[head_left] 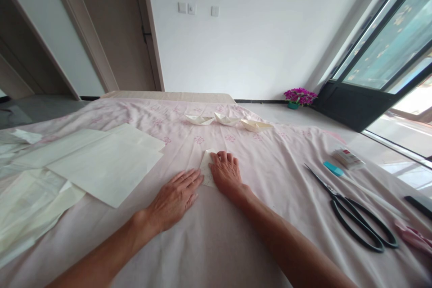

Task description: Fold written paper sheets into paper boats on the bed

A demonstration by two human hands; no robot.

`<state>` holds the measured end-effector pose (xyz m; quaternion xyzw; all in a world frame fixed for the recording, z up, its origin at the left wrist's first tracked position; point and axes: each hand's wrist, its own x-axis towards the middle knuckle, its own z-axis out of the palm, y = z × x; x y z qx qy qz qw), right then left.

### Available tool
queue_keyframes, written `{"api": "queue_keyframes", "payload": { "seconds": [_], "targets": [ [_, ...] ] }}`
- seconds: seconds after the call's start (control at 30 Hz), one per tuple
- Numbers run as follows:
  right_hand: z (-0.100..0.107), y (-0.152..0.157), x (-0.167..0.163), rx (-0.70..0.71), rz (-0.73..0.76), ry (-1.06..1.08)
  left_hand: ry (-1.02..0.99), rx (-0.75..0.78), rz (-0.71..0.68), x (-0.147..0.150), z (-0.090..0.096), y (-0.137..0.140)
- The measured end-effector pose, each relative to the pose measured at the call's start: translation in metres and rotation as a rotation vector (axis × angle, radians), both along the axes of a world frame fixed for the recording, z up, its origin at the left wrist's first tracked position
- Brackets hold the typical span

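A small folded piece of cream paper (207,172) lies flat on the pink cloth between my hands. My left hand (177,195) rests palm down with its fingers stretched out, the fingertips at the paper's left edge. Over the paper's right part lies my right hand (225,172), its fingers bent and pressing down on it; the fingertips are partly hidden. Beyond them, three folded paper boats stand in a row: a left boat (200,119), a middle boat (227,119) and a right boat (255,125).
Large paper sheets (111,166) overlap at the left, beside crumpled wrapping (33,207). Black-handled scissors (351,216) lie at the right, near a blue-ended tool (333,168) and a small box (349,157). The flowered tablecloth (189,252) is slightly wrinkled.
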<state>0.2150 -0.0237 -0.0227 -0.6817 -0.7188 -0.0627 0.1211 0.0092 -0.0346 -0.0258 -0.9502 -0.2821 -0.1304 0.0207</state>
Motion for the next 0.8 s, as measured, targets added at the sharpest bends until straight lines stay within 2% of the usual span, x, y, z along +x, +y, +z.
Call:
{"api": "queue_keyframes", "payload": {
  "seconds": [0.17,0.37,0.57,0.8],
  "targets": [
    [-0.001,0.001,0.001,0.014,0.01,0.002,-0.031,-0.1,0.04,-0.017,0.0,0.02],
    [-0.004,0.003,0.0,0.034,0.006,-0.004,-0.079,-0.177,0.105,-0.009,0.0,0.027],
    [0.0,0.001,-0.001,0.033,0.044,-0.006,-0.138,-0.119,0.116,-0.006,-0.008,0.025],
    [0.006,-0.002,0.002,-0.021,0.203,-0.059,-0.133,-0.032,0.023,-0.004,-0.007,0.023]
  ]
}}
